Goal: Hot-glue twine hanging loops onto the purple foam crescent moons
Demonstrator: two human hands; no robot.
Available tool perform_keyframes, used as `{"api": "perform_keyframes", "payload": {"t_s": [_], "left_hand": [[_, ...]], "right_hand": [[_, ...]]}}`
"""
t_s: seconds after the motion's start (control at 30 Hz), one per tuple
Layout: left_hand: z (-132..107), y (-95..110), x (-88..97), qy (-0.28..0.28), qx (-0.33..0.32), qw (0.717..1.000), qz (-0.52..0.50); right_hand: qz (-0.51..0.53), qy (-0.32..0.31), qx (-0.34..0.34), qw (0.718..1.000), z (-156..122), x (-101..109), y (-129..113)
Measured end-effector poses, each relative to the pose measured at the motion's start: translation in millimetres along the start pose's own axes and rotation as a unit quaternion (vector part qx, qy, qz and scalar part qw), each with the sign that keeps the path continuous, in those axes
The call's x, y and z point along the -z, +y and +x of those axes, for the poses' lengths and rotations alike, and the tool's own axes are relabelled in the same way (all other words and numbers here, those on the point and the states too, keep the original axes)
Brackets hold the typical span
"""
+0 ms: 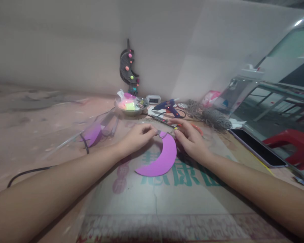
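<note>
A purple crescent-shaped cutout [164, 158] lies on the printed board, its upper tip between my two hands. A thin strand of grey yarn [164, 135] crosses that tip. My left hand [140, 136] pinches the strand just left of the tip, thumb and forefinger pressed together. On the other side my right hand [190, 136] has its thumb by the strand's right end and seems to grip it, with the forefinger curved above. Behind the right hand, partly covered, are orange-handled scissors [198, 129].
Against the wall stands a dark yarn-wrapped crescent [124, 67] with coloured balls. A bowl [131, 111], a blue glue gun [167, 107] and a grey yarn ball [215, 118] sit behind my hands. A phone [258, 146] lies right; a purple piece [93, 135] lies left.
</note>
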State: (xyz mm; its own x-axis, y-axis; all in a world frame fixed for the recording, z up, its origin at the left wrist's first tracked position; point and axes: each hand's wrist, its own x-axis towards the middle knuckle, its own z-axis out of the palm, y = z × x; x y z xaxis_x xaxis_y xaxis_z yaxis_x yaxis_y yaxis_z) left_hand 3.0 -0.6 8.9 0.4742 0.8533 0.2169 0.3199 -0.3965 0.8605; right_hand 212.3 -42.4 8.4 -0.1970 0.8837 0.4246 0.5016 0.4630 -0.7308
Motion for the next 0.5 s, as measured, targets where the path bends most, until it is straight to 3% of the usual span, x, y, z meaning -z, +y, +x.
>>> {"api": "perform_keyframes", "payload": {"t_s": [0.2,0.3,0.4,0.5], "left_hand": [[1,0,0.7,-0.007,-0.003,1.000,0.013],[1,-1,0.8,-0.004,-0.003,1.000,0.015],[1,-1,1.1,0.000,-0.002,1.000,0.004],[1,-1,1.2,0.001,0.008,1.000,0.006]], "right_hand": [[0.037,-0.074,-0.011,0.997,1,-3,1],[-0.056,0.006,0.001,0.998,5,4,-3],[-0.131,0.109,0.044,0.984,4,25,-23],[-0.159,0.134,0.103,0.973,0,50,-44]]}}
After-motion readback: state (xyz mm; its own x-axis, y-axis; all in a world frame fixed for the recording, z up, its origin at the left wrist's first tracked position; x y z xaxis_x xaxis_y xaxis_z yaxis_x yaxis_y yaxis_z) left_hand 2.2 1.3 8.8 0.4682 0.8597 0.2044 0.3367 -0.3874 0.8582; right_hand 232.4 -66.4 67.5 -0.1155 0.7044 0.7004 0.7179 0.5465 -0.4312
